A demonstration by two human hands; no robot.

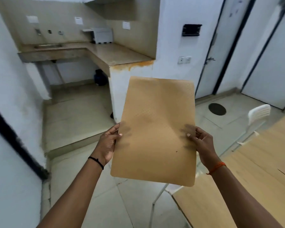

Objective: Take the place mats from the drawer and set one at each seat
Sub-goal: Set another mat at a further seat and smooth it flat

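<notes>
Holding place mat (pixel 156 129) mid-air, near table (pixel 253 170) | left hand (pixel 108 143) + right hand (pixel 202 145) pinch its side edges | we judge it light, thin, bendy; grip both edges.

Both hands — left hand (pixel 107 142), right hand (pixel 202 142) — grip place mat (pixel 156 129).

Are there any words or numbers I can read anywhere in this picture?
None can be read.
place mat, held by left hand and right hand: plain, no print.
white wall plates: a dark mark, too blurred.
paper on door: too blurred.
</notes>
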